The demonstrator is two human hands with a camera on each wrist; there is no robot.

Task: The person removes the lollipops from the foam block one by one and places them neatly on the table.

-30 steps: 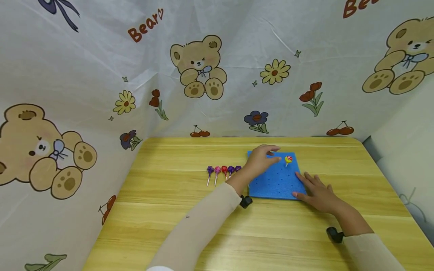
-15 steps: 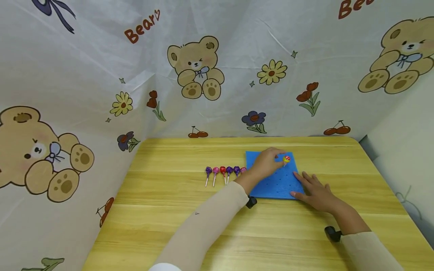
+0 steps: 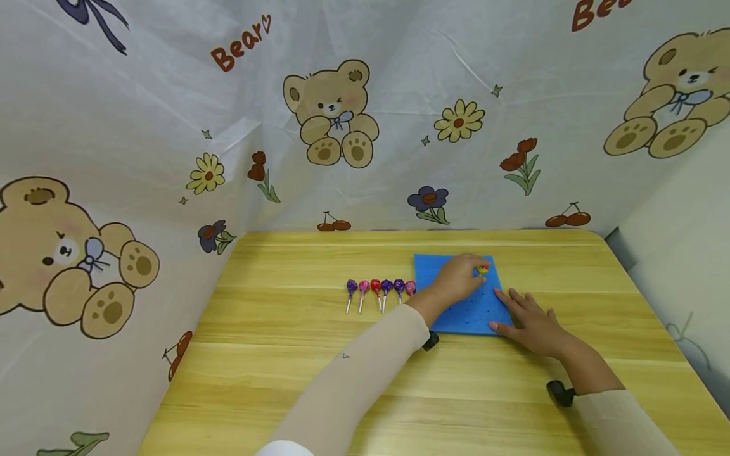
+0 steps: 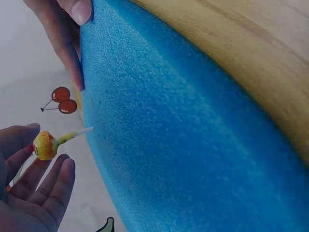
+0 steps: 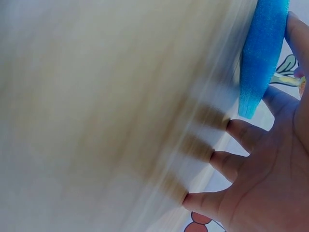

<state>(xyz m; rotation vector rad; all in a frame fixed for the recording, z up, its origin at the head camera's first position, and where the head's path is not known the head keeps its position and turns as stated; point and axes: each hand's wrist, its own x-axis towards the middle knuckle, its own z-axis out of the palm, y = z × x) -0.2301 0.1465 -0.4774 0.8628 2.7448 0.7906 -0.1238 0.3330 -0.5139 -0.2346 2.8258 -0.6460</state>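
My left hand (image 3: 458,278) reaches over the blue foam board (image 3: 464,310). Its thumb and fingers close around the head of a yellow-and-red lollipop (image 3: 482,270) near the board's far right corner. In the left wrist view the lollipop (image 4: 47,145) points its white stick toward the foam, the tip right at the surface. My right hand (image 3: 536,326) lies spread at the board's right edge. The right wrist view shows thumb and index finger against the foam (image 5: 263,53), the other fingertips (image 5: 231,125) on the table.
A row of several lollipops, with purple, pink and red (image 3: 376,285) wrappers, lies left of the board on the wooden table (image 3: 274,354). Small holes dot the foam. A white cloth (image 3: 393,120) printed with bears hangs behind the table.
My left hand has moved right across the board and its fingers have closed around the yellow lollipop's head. The right hand has kept its place at the board's edge.
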